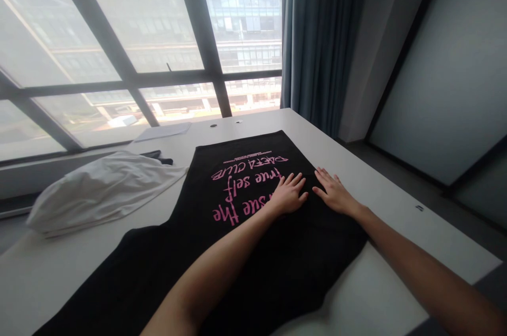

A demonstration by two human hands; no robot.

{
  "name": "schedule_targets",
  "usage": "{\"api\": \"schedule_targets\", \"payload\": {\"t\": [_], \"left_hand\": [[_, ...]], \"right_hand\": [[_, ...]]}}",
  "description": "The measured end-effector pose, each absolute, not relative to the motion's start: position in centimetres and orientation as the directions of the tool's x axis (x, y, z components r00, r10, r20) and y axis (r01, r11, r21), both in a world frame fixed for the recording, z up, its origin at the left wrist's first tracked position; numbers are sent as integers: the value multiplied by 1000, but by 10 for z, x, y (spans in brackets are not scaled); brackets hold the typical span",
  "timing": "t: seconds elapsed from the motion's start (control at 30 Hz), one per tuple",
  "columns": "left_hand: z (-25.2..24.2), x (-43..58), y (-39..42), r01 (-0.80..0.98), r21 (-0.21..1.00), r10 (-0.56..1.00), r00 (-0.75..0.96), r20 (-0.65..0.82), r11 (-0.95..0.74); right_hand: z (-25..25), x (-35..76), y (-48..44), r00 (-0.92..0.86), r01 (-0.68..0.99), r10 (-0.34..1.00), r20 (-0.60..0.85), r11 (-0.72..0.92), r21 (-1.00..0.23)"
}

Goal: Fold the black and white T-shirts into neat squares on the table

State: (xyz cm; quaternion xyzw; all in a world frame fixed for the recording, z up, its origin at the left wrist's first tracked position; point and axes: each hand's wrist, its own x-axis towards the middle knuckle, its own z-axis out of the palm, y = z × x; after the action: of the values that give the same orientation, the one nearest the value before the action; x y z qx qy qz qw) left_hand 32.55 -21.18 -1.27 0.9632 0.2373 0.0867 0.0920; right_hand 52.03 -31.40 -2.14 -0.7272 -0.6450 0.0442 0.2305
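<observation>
A black shirt (245,251) with pink lettering lies spread out on the white table, its printed text upside down from where I look. My left hand (288,193) rests flat on the shirt, fingers stretched out, covering part of the lettering. Close beside it, my right hand (333,192) lies palm down with spread fingers at the shirt's right edge. Neither hand grips the fabric. One sleeve reaches toward the lower left, and my left forearm crosses over the lower part of the shirt.
A crumpled light grey garment (106,188) lies on the table's left side, with a dark piece of cloth behind it. Pale sheets (162,131) lie near the window. The white table (380,193) ends along a slanting right edge. A blue-grey curtain (317,50) hangs beyond.
</observation>
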Motion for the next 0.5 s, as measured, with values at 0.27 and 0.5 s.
{"api": "schedule_targets", "payload": {"t": [0.27, 0.5], "left_hand": [[-15, 327, -210, 435, 213, 467, 874, 134, -875], [-16, 328, -208, 435, 215, 467, 874, 131, -874]], "right_hand": [[8, 524, -319, 262, -284, 965, 29, 106, -953], [15, 537, -330, -4, -595, 995, -95, -79, -800]]}}
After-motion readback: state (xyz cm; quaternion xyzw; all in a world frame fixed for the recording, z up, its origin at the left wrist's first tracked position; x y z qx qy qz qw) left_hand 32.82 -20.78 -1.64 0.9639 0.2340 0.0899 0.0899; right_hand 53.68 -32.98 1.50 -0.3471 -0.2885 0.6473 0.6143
